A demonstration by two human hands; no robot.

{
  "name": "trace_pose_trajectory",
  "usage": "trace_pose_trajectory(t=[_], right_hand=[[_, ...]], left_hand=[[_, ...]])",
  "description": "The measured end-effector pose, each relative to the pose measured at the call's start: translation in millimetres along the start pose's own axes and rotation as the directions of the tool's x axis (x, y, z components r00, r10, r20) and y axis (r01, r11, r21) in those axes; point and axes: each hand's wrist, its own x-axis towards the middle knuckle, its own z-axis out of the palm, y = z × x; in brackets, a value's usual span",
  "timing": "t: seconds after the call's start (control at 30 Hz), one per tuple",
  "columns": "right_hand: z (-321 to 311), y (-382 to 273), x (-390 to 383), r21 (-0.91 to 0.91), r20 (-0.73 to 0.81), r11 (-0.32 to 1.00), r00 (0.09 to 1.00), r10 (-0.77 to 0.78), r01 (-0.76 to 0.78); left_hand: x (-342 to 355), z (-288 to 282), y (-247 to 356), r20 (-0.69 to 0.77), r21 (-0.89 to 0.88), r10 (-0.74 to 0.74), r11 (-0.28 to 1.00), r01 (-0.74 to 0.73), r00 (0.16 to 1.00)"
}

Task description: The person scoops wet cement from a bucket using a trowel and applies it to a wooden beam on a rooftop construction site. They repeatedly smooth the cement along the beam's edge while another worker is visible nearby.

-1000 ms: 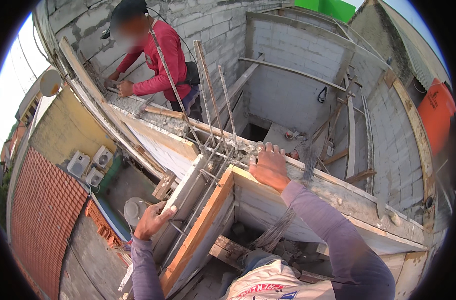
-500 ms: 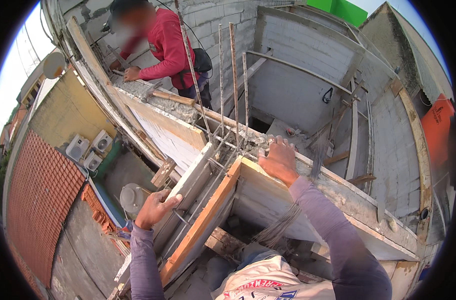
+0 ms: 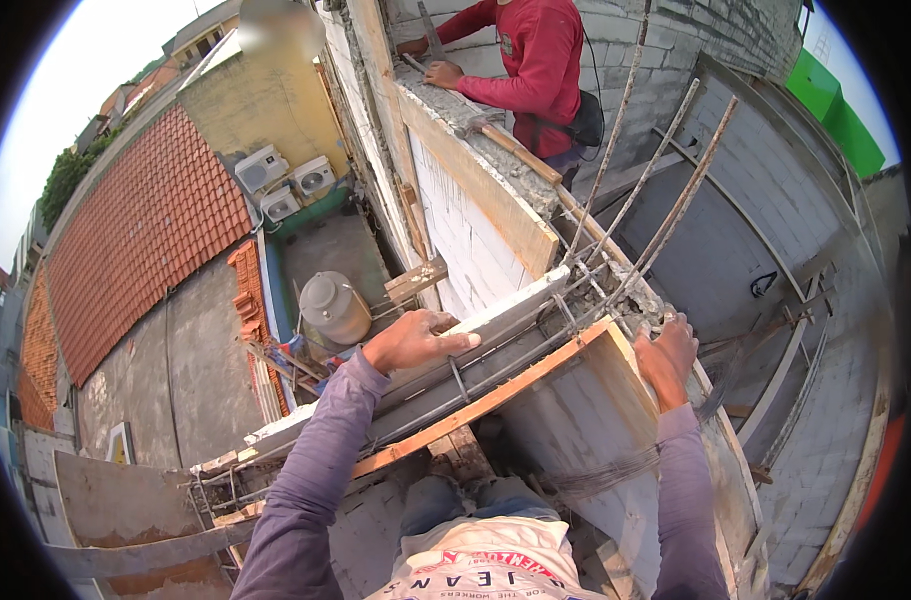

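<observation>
My left hand (image 3: 416,342) is closed over the upper edge of a pale formwork board (image 3: 516,308), its thumb stretched along the near side. Beside that board lies a steel rebar cage (image 3: 459,380), and an orange-brown plank (image 3: 486,402) runs along its near side. My right hand (image 3: 666,362) rests with bent fingers over the rough concrete wall top (image 3: 631,290), just past the corner where the planks meet. Thin upright rebars (image 3: 688,185) rise from this corner. No loose tool shows in either hand.
Across the corner, a co-worker in a red shirt (image 3: 536,70) handles a tool at the wall top. A wooden strip (image 3: 521,152) lies there. Below left are a tiled roof (image 3: 141,290), air-conditioner units (image 3: 263,170) and a tank (image 3: 333,305). Thin wires (image 3: 606,475) hang below my right arm.
My view has swung left, so the corner and co-worker appear farther right. My left hand stays on the board and my right on the wall top, its fingers now more bent.
</observation>
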Motion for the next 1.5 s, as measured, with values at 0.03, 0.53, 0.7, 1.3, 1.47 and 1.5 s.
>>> trace_pose_trajectory(t=[0.03, 0.53, 0.7, 1.3, 1.47, 1.5], right_hand=[[0.9, -0.4, 1.7, -0.003, -0.006, 1.0, 1.0, 0.008, -0.008], [6.7, 5.8, 5.2, -0.011, -0.044, 0.999, 0.998, -0.039, 0.039], [6.1, 2.8, 4.5, -0.005, -0.045, 0.999, 0.998, -0.047, 0.047], [5.2, 0.6, 4.1, -0.008, -0.048, 1.0, 0.998, -0.027, 0.027], [4.8, 1.8, 5.1, -0.01, -0.037, 1.0, 0.999, -0.017, 0.017], [5.1, 2.1, 5.3, -0.011, -0.039, 1.0, 0.999, -0.023, 0.022]], left_hand=[[1.5, -0.5, -1.5, 0.002, 0.002, -0.011, 1.0, 0.011, 1.0], [4.8, -3.9, 0.9, 0.122, -0.014, -0.096, 0.995, 0.099, 0.988], [2.7, -4.0, -0.2, 0.093, -0.011, -0.073, 0.997, 0.074, 0.993], [1.8, -5.2, 0.8, 0.103, -0.043, -0.082, 0.995, 0.087, 0.991], [3.0, -6.2, 2.8, 0.122, -0.05, -0.096, 0.993, 0.103, 0.988], [2.8, -6.0, 2.3, 0.119, -0.049, -0.095, 0.994, 0.101, 0.988]])
